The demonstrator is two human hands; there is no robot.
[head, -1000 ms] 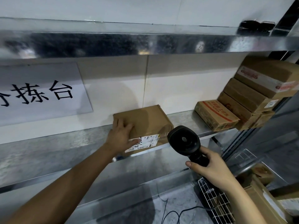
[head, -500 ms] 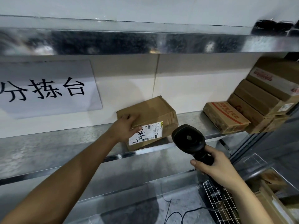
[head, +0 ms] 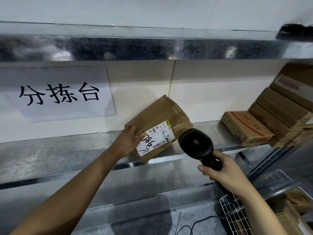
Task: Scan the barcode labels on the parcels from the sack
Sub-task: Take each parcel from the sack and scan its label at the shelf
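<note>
A brown cardboard parcel stands tilted on the metal shelf, its near face turned up toward me. That face carries a white barcode label with black handwriting. My left hand grips the parcel's left edge, thumb on the label's corner. My right hand holds the handle of a black barcode scanner. The scanner's head sits just right of the label, close to the parcel's lower corner.
Several cardboard boxes are stacked at the shelf's right end. A paper sign with black characters hangs on the back wall. A second metal shelf runs overhead. Below right are a wire basket and more boxes; the scanner's cable trails on the lower surface.
My left hand has tipped the parcel up from lying flat, so the label now faces me. The scanner has stayed beside the parcel in my right hand.
</note>
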